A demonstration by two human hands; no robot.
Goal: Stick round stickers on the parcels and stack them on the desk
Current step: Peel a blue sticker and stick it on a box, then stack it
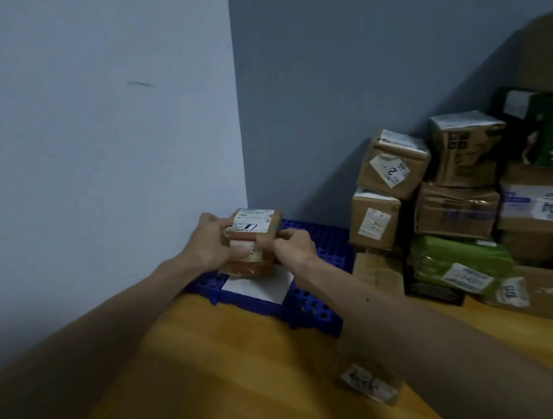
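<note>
Head view: grips parcel (253, 227) with left hand (208, 248) and right hand (293, 246) curled on opposite sides, just above blue tray (313, 305). Seems light and stiff; best taken by side faces.

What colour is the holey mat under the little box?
Blue mat, seen in the head view.

Dim, bluish indoor light. The side wall (86, 127) left of the fingers (268, 241) is paler than the back wall (355, 62) beyond them, where a diagonal shadow rises above the boxes (457, 206) to their right. The focus is soft throughout, the forearms (419, 324) nearer than the fingers are blurred, and the edges are bowed.
</note>
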